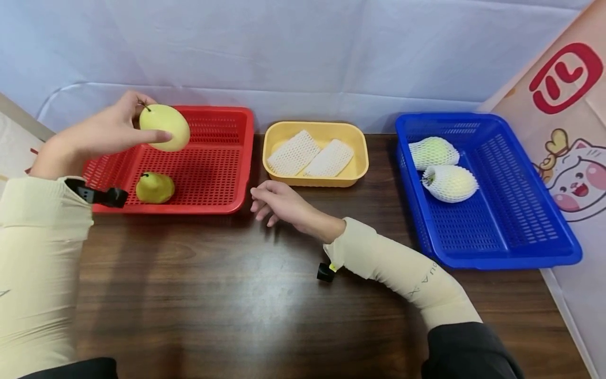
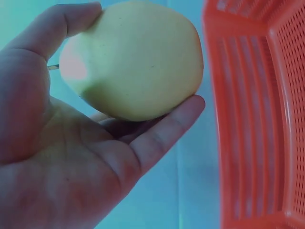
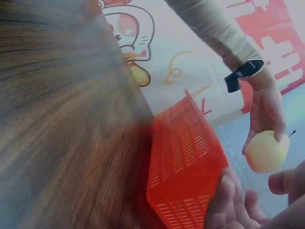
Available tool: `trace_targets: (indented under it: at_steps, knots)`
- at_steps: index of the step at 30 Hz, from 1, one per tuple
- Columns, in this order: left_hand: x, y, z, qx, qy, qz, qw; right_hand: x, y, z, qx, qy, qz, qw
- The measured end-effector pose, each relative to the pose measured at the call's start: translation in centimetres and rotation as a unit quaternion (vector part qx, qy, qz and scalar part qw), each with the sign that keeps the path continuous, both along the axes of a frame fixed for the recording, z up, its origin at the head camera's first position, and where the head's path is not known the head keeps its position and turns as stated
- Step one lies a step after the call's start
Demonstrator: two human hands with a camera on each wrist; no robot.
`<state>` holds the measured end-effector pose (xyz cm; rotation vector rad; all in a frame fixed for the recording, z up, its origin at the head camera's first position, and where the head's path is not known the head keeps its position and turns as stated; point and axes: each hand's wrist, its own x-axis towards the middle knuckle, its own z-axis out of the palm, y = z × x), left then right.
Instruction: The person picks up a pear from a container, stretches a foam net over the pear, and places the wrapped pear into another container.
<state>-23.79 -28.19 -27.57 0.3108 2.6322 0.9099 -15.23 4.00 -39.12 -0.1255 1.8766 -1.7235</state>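
Note:
My left hand grips a pale yellow pear above the red basket; in the left wrist view the thumb and fingers wrap the pear, its stem toward the palm. Inside that basket lies a greener pear. My right hand hovers over the table between the red basket and the yellow tray, fingers loosely bent and holding nothing. Two white foam net sleeves lie flat in the tray.
At the right stands a blue basket with two net-wrapped fruits, one greenish and one yellowish. Everything sits on a dark wooden table. A pale cloth wall rises behind, and a printed panel borders the right.

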Motion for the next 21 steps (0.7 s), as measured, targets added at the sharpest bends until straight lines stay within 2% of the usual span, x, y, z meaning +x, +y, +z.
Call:
trace_targets:
  at_steps: [4,8,11,14,18,21]
  knots:
    - [1.6,1.4,-0.2,-0.001,0.022,-0.02,0.9996,1.0,0.7,0.0,-0.023,0.087,-0.05,0.9947]
    - [3.9,3.2,-0.4,-0.006,0.023,-0.02,0.9995,1.8,1.7,0.2,-0.074,0.171,-0.072,0.9798]
    - [5.9,4.6,-0.7,-0.009,0.026,-0.016,0.9995,2.3,2.6,0.6,-0.096,0.227,-0.053,0.9677]
    - [7.9,5.8,-1.0,0.007,0.034,-0.024,0.9991,2.8,3.4,1.0,-0.094,0.284,-0.019,0.9539]
    - [10.3,7.4,-1.3,0.048,0.059,-0.055,0.9956,3.5,4.3,1.1,-0.104,0.348,0.025,0.9313]
    - [11.8,8.9,-1.6,0.076,0.077,-0.08,0.9909,3.8,4.9,1.1,-0.12,0.371,0.053,0.9193]
